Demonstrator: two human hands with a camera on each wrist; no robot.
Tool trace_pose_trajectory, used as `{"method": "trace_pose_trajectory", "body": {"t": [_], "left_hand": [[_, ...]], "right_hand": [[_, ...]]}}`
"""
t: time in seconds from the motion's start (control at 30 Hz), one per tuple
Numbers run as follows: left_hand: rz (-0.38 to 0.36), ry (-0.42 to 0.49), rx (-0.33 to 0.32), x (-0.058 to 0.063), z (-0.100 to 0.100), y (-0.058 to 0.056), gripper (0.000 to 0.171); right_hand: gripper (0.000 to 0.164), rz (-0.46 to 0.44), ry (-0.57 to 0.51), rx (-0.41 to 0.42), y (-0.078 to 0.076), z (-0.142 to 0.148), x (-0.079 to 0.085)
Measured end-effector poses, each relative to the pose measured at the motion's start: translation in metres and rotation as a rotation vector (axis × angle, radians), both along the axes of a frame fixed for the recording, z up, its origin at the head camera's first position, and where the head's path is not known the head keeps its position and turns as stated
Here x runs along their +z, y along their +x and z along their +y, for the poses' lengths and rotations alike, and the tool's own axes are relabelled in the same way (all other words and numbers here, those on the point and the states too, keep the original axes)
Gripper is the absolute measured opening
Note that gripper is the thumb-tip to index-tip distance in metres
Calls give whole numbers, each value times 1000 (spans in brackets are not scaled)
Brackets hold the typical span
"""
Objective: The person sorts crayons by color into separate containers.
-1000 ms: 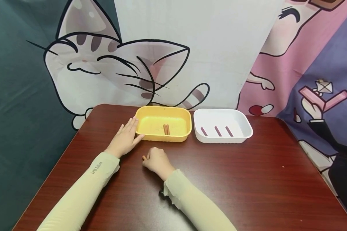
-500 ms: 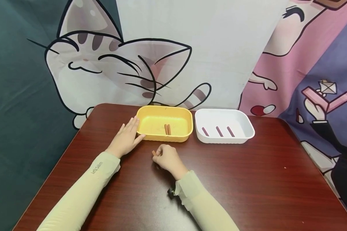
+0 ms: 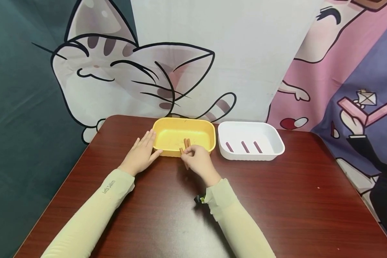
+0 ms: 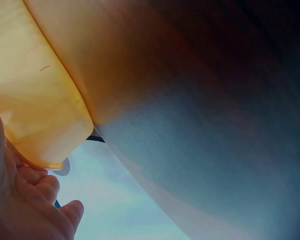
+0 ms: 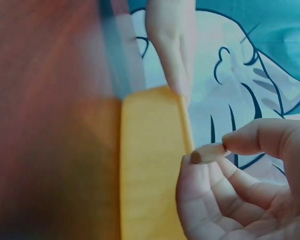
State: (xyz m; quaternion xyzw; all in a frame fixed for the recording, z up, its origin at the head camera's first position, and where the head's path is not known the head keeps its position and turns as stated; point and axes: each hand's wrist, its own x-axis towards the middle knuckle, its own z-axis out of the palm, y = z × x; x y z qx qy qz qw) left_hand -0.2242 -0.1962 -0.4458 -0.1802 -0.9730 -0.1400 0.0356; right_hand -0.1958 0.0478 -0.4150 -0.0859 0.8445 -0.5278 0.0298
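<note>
A yellow tray (image 3: 160, 133) stands at the table's far edge, with two short brown sticks (image 3: 187, 142) inside it near its front wall. My left hand (image 3: 140, 152) rests against the tray's left end, fingers straight along the rim. Just over the tray's front rim, my right hand (image 3: 198, 160) pinches another short brown stick (image 3: 182, 151) between thumb and fingertips. In the right wrist view, the tip of this stick (image 5: 204, 154) pokes out between thumb and finger. The left wrist view has the left fingers (image 4: 40, 187) touching the yellow tray's edge.
A white tray (image 3: 264, 133) with three slanted slots in its floor stands right of the yellow one, a narrow gap between them. Both rest on a dark reddish-brown table (image 3: 293, 200). A cloth printed with cartoons (image 3: 254, 64) hangs behind the table.
My right hand has moved forward and to the right with the brown stick, from the tabletop up to the yellow tray's front rim. My left hand has stayed at the tray's end.
</note>
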Motion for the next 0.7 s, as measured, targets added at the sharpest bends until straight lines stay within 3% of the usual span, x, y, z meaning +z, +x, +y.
{"method": "trace_pose_trajectory", "body": {"t": [0.33,0.53,0.7], "left_hand": [[-22,-5,6,1,0,0,81],[-17,-7,7,1,0,0,80],[-5,-9,1,1,0,0,80]], "right_hand": [[14,44,-20,-69,-37,9,15],[20,135,95,-107,-54,4,15],[21,136,176,-105,-62,-2,14]]}}
